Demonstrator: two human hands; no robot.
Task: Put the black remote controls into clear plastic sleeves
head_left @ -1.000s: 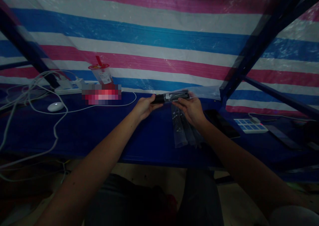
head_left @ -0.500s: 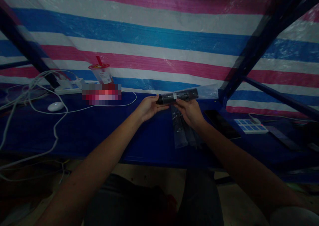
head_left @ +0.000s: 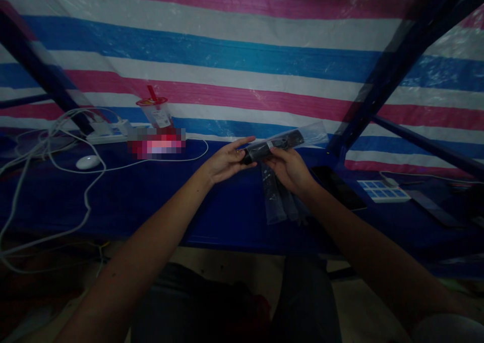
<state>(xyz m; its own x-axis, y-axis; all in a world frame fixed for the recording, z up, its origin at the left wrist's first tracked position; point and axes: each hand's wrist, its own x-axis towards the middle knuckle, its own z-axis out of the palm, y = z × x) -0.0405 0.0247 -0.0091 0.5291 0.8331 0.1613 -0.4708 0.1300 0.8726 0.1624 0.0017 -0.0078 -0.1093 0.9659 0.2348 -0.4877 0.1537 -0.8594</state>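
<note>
A long black item in a clear plastic sleeve (head_left: 260, 151) is held over the table, its right end tilted up. It looks like a folded umbrella, but the dim light leaves its kind uncertain. My right hand (head_left: 291, 169) is closed on its middle, thumb on top. At its left end, my left hand (head_left: 226, 162) has its fingers spread, some above and some below, with the thumb close to the black tip; whether they touch is unclear. Below my right hand, more clear plastic sleeves with dark contents (head_left: 277, 202) lie on the blue table (head_left: 223, 217).
White cables (head_left: 85, 196) tangle at the left around a power strip (head_left: 108, 137) and a white mouse (head_left: 87, 162). Behind stands a cup with a red straw (head_left: 157, 113). At right lie a dark tablet (head_left: 338, 187) and a blue-and-white gridded block (head_left: 382, 190). Striped sheeting (head_left: 242, 60) hangs behind.
My left hand's fingers have spread and lifted from the item's left end. The item has tilted more, its right end higher, while my right hand keeps hold.
</note>
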